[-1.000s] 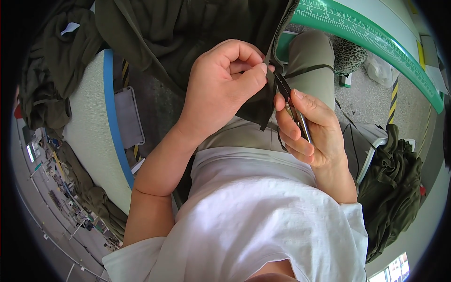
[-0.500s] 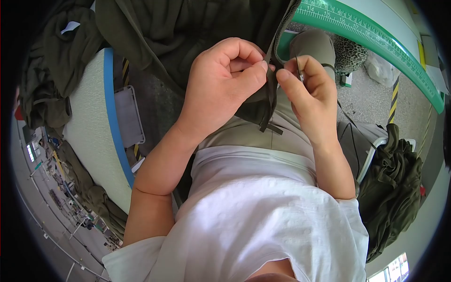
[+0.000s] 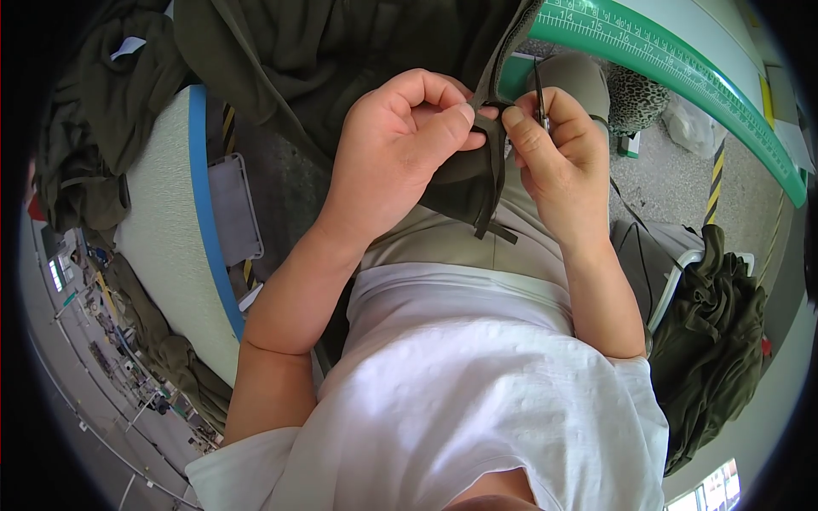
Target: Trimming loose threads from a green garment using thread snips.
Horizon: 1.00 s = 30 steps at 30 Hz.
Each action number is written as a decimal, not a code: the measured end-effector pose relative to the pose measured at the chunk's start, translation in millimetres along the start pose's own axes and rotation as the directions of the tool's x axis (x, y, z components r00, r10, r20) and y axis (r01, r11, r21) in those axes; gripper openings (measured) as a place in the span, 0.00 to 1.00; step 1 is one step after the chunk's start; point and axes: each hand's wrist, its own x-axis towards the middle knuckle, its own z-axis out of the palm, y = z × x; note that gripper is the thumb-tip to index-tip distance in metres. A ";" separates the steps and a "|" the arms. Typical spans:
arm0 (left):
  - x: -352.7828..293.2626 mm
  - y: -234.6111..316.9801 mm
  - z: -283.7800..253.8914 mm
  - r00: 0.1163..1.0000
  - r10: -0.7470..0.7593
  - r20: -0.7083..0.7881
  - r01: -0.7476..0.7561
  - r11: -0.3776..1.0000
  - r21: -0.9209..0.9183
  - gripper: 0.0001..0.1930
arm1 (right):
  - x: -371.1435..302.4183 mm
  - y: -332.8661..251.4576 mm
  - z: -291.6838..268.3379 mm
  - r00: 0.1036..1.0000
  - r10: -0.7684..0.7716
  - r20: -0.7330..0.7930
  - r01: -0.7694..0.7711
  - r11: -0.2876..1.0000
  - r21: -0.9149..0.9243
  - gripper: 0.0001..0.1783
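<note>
A dark olive garment (image 3: 290, 43) hangs over the table edge and down to my lap. My left hand (image 3: 400, 153) is closed, thumb against curled forefinger, pinching the garment's edge near a dark tape strip (image 3: 490, 170). What lies under those fingers is partly hidden. In my right hand (image 3: 554, 153), slim dark thread snips (image 3: 539, 85) rest against the palm with the pointed tip upward. The right thumb and forefinger meet at the same edge, just right of the left fingertips. Whether they pinch cloth or thread there I cannot tell. Two loose strap ends dangle below.
A green-edged table with ruler markings (image 3: 665, 64) curves across the upper right. At left stands a pale table with a blue edge (image 3: 200, 170), dark garments (image 3: 85, 111) heaped on it. More dark cloth (image 3: 711, 341) hangs over a white-framed chair (image 3: 673, 294) at right.
The snips have tilted more upright and their tip shows higher. My right hand has risen slightly, and the left fingertips have shifted a little left along the garment edge.
</note>
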 end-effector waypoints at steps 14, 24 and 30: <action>4.5 9.3 11.4 0.993 0.099 0.066 -0.105 0.991 0.078 0.04 | -20.4 7.4 3.3 0.991 -0.042 -0.127 0.060 0.988 0.141 0.12; -2.5 8.3 11.6 0.987 0.026 0.159 -0.099 0.877 0.470 0.06 | -30.9 -0.9 -7.3 0.991 0.132 -0.028 -0.115 0.935 0.334 0.07; -4.1 9.1 16.7 0.988 0.004 0.157 -0.083 0.862 0.500 0.07 | -31.2 -3.6 -6.5 0.995 0.097 -0.040 -0.081 0.954 0.290 0.06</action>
